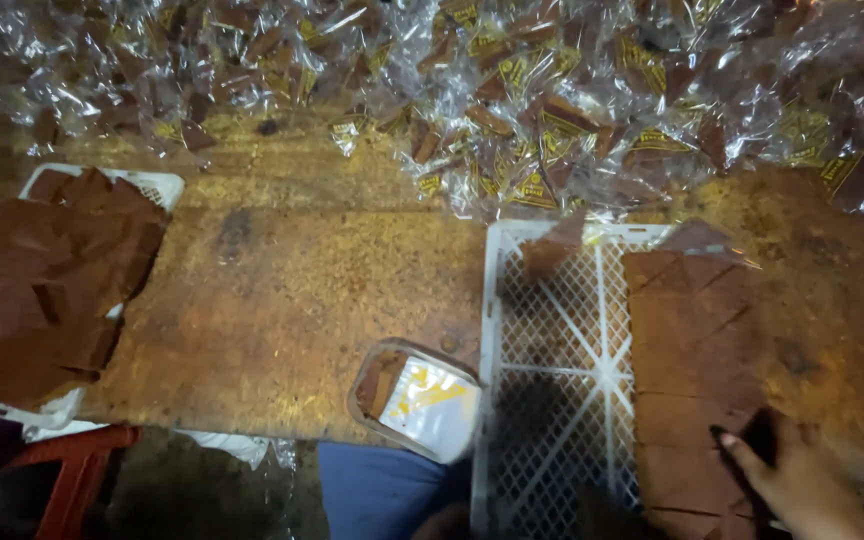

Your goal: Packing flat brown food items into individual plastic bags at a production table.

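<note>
My right hand [797,480] reaches in at the bottom right, its fingers on the near end of a brown slab of cake cut into pieces [692,340]. The slab lies on the right side of a white lattice tray [552,350]. One loose brown piece [550,250] rests at the tray's far end. Only a sliver of my left hand [444,524] shows at the bottom edge, below a clear plastic tub [417,400] holding brown pieces and a white and yellow label.
A heap of clear wrapped brown pieces [512,90] covers the far side of the worn wooden table [292,300]. Another white tray piled with brown slabs [42,290] sits at the left. A red stool [72,465] stands below it.
</note>
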